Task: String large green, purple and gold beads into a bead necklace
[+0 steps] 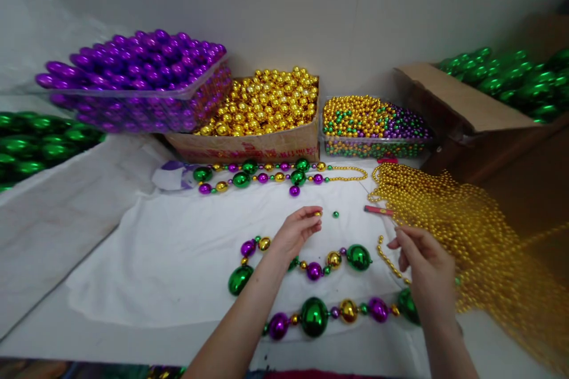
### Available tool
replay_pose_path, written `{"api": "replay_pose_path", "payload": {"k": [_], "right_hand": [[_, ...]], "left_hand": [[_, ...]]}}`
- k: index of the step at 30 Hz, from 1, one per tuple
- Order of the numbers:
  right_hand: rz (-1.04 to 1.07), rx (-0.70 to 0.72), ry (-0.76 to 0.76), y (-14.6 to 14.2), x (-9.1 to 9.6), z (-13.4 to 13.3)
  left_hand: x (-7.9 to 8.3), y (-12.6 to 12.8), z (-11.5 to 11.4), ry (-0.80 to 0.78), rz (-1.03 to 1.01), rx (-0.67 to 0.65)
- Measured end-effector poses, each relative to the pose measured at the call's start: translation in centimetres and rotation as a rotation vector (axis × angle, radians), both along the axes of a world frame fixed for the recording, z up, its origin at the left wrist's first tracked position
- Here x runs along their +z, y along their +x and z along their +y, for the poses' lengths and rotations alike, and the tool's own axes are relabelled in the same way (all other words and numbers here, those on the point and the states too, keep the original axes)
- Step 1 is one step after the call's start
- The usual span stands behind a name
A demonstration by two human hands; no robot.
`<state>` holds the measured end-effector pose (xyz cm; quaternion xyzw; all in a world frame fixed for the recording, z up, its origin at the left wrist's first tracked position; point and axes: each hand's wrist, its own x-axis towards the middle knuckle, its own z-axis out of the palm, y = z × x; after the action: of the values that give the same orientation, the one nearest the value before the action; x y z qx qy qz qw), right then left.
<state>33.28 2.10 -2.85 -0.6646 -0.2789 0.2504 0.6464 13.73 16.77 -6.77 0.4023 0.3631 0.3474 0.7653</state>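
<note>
My left hand (296, 231) hovers over the white cloth (178, 249), pinching a small gold bead (317, 213) at its fingertips. A loose small green bead (336, 214) lies just right of it. My right hand (422, 263) is at the edge of the gold strand pile (466, 225), fingers pinched on a thin gold bead strand (387, 257) that runs down beside it. A necklace of large green, purple and gold beads (320, 315) curves on the cloth under both hands.
Another finished bead necklace (267, 176) lies further back. Behind it stand a tub of purple beads (137, 80), a cardboard box of gold beads (262, 103) and a clear tub of small mixed beads (373, 121). Green beads sit at far left (31, 145) and right (511, 77). A red lighter (377, 211).
</note>
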Motion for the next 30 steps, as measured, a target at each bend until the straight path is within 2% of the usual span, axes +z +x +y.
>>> {"api": "replay_pose_path", "payload": {"k": [3,6,9,12,16,25,30], "right_hand": [[-0.035,0.023,0.033,-0.7,0.2,0.3],[-0.077,0.0,0.035,-1.6,0.8,0.1],[-0.143,-0.024,0.01,-2.5,1.6,-0.1],[-0.197,0.015,0.019,-3.2,2.4,-0.3],[-0.149,0.06,0.016,-4.2,3.2,-0.5],[-0.092,0.061,0.025,-6.9,4.2,-0.7],[-0.088,0.019,0.007,-7.4,4.7,-0.6]], "left_hand": [[0.1,-1.4,-0.9,-0.155,-0.119,0.064],[0.3,-1.9,-1.7,-0.313,-0.266,0.117],[0.3,-2.0,-2.3,-0.376,-0.335,0.132],[0.0,-2.2,-2.6,-0.398,-0.369,0.133],[-0.2,-2.7,-2.7,-0.41,-0.39,0.152],[-0.2,-3.7,-2.8,-0.429,-0.439,0.17],[0.0,-4.1,-2.8,-0.423,-0.444,0.179]]}}
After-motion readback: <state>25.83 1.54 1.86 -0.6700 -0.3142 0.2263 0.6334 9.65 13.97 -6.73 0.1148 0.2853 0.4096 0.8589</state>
